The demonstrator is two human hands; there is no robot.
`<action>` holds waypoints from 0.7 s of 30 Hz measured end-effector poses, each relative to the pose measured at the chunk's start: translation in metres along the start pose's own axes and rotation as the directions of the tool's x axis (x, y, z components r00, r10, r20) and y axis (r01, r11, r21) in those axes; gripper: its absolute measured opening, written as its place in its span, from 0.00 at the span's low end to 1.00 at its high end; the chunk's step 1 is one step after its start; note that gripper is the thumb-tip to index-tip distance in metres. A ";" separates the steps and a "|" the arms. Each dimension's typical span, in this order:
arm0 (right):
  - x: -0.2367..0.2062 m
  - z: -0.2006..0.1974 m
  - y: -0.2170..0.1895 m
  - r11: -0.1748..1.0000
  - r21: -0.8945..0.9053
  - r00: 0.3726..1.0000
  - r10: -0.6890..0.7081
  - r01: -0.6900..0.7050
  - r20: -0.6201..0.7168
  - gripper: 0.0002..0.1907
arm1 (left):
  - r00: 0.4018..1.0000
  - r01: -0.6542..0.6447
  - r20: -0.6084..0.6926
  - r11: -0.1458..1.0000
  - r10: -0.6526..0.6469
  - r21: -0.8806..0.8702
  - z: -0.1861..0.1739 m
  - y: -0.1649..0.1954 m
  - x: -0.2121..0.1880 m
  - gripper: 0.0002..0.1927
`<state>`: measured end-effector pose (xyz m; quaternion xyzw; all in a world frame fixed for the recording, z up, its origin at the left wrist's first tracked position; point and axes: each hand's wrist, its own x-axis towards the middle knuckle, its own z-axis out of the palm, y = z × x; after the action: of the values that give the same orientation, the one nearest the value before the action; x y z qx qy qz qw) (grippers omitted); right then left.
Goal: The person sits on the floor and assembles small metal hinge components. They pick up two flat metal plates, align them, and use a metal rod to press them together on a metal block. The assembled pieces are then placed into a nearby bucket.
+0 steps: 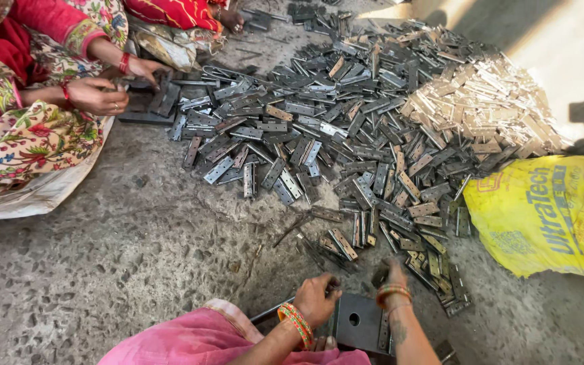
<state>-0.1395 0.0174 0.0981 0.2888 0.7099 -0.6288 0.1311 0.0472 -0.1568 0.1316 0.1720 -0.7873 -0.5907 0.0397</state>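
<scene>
My left hand [317,297] is curled into a fist at the top left corner of a dark metal block [357,323] that has a round hole. What its fingers enclose is hidden. My right hand [393,272] reaches past the block's far right corner to the near edge of the hinge pile. Its fingertips pinch a dark hinge [379,275]. Both wrists wear bangles. The big heap of grey metal hinges [319,128] spreads across the floor ahead of me. Paler, brass-coloured hinges [488,108] lie at its far right.
A person sits at the upper left, with both hands [99,96] working hinges on another dark block [147,108]. A yellow sack [549,216] lies at the right. My pink clothing [224,338] covers the bottom. The floor [123,257] is rough concrete.
</scene>
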 end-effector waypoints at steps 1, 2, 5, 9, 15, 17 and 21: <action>-0.004 -0.002 0.007 0.987 0.157 0.997 0.025 -0.036 0.073 0.24 | 1.000 -0.005 -0.007 1.000 0.005 0.002 0.001 0.000 0.000 0.12; -0.009 -0.005 0.012 0.997 0.079 0.999 0.003 -0.006 0.044 0.25 | 1.000 -0.009 -0.010 1.000 0.009 0.003 0.001 0.000 0.000 0.12; -0.020 -0.009 0.014 0.995 -0.035 0.996 -0.094 0.094 0.007 0.27 | 1.000 0.001 0.007 1.000 -0.001 -0.001 0.002 0.000 -0.001 0.12; -0.033 -0.020 0.013 0.784 -0.407 0.849 -0.527 0.469 -0.036 0.32 | 1.000 -0.024 -0.019 1.000 0.025 0.009 0.001 -0.002 0.002 0.12; -0.079 -0.026 0.080 0.242 -0.747 0.617 -0.739 0.619 0.272 0.34 | 1.000 -0.027 -0.008 0.998 0.027 0.065 0.009 -0.011 0.010 0.12; -0.084 -0.016 0.093 0.066 -0.897 0.781 -0.523 0.437 0.342 0.34 | 0.998 -0.066 -0.004 0.993 0.066 0.095 0.011 -0.014 0.011 0.12; -0.083 -0.001 0.083 -0.084 -0.958 0.938 -0.199 0.273 0.285 0.41 | 0.999 -0.040 -0.015 0.994 0.041 0.100 0.007 -0.013 0.014 0.12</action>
<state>-0.0250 0.0019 0.0764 -0.0388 0.9768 0.0519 0.2040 0.0347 -0.1577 0.1154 0.1629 -0.8189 -0.5481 0.0498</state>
